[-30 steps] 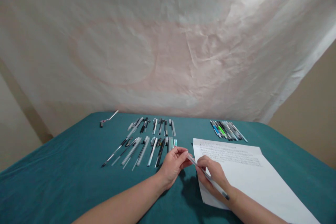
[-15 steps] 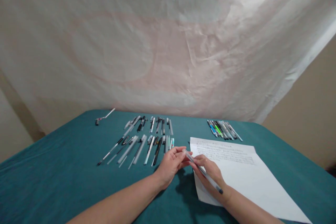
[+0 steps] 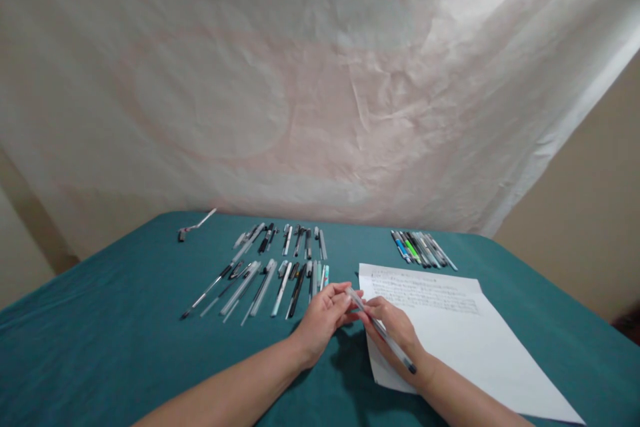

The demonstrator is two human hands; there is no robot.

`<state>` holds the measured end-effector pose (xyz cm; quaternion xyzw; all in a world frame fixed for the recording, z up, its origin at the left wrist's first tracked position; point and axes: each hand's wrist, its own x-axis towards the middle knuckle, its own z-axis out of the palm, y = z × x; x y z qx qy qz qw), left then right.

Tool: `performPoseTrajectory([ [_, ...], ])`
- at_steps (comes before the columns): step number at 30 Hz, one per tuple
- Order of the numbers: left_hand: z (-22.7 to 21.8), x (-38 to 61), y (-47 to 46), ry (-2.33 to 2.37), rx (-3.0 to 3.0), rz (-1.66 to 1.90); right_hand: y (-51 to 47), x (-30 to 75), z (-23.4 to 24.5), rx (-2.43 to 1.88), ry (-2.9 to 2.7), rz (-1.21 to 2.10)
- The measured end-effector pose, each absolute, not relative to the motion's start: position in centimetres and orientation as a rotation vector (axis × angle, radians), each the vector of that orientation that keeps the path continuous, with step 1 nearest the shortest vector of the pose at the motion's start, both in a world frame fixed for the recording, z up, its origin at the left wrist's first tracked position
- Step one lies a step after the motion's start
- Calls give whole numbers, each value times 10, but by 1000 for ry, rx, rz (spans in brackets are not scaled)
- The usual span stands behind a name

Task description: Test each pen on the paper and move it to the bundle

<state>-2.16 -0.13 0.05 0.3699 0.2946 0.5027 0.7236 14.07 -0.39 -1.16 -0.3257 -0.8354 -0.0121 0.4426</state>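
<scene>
Between my two hands is a clear pen (image 3: 396, 349) with a dark end, slanting down toward my right wrist. The fingers of my right hand (image 3: 395, 327) pinch it around the middle. At its upper end, the thumb and fingers of my left hand (image 3: 325, 313) are closed on the tip; whether a cap sits there is too small to tell. A sheet of paper (image 3: 440, 353) with handwritten lines across its top lies under and beside my right hand. Left of my left hand, several pens and loose pen parts (image 3: 255, 287) lie in a row.
Behind that row is a second row of pen parts and caps (image 3: 300, 240). A bundle of pens (image 3: 423, 250), some blue and green, lies beyond the paper. A thin bent item (image 3: 197, 223) rests at the far left of the green tablecloth (image 3: 110, 333). A pale sheet (image 3: 320, 93) hangs behind.
The view has shifted slightly, so everything sits a little differently in the frame. Both hands keep the same hold on the pen.
</scene>
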Motion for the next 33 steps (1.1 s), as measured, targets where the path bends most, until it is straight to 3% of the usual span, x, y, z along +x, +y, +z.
performPoseTrajectory([
  [8,3,-22,-2,689,835,1096,8,140,-26,-794,-2096,49],
  [15,5,-24,1,738,785,1213,-14,150,19,-866,-2081,322],
  [24,8,-28,7,860,794,1467,4,182,51,-1147,-2164,417],
  [33,6,-26,5,864,1106,1512,26,208,41,-1345,-2335,195],
])
